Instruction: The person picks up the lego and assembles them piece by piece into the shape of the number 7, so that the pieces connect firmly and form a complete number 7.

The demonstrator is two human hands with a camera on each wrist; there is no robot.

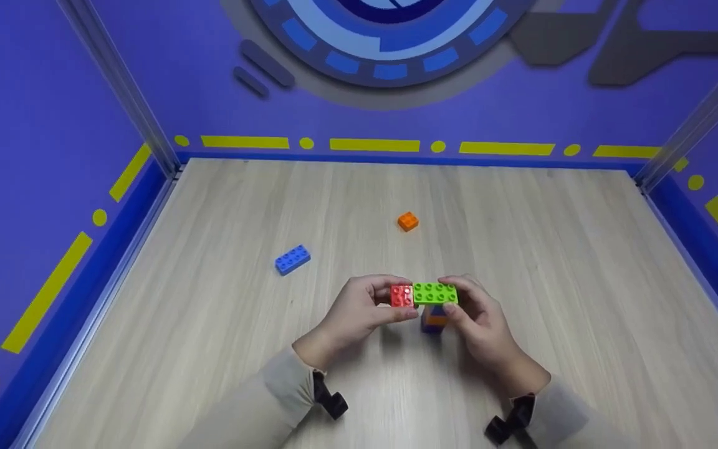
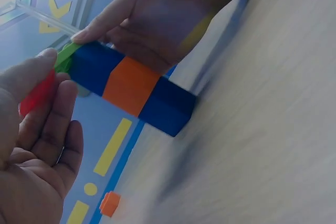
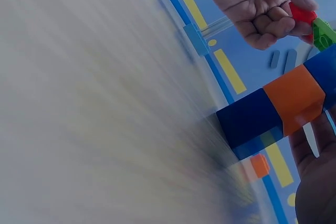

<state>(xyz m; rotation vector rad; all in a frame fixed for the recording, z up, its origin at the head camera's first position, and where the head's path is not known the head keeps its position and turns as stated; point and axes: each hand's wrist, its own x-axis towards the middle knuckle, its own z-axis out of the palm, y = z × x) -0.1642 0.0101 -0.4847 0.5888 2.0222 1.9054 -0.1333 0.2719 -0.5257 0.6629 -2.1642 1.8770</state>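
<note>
My left hand (image 1: pixel 354 307) pinches a small red toy brick (image 1: pixel 402 296) between thumb and fingers. Right beside it is a longer lime-green brick (image 1: pixel 435 293), its studs facing up. The green brick tops a stack with a blue block, an orange block (image 2: pixel 131 86) and another blue block (image 2: pixel 169 106) below. With thumb on the green brick and fingers at its far side, my right hand (image 1: pixel 487 324) grips the top of the stack. In the right wrist view, the lower blue block (image 3: pixel 251 124) ends close over the table.
A blue eight-stud brick (image 1: pixel 293 259) lies on the wooden table (image 1: pixel 222 349) to the left, beyond the hands. Farther back sits a small orange brick (image 1: pixel 407 221). Purple-blue panels with yellow marks wall the table at the back and sides.
</note>
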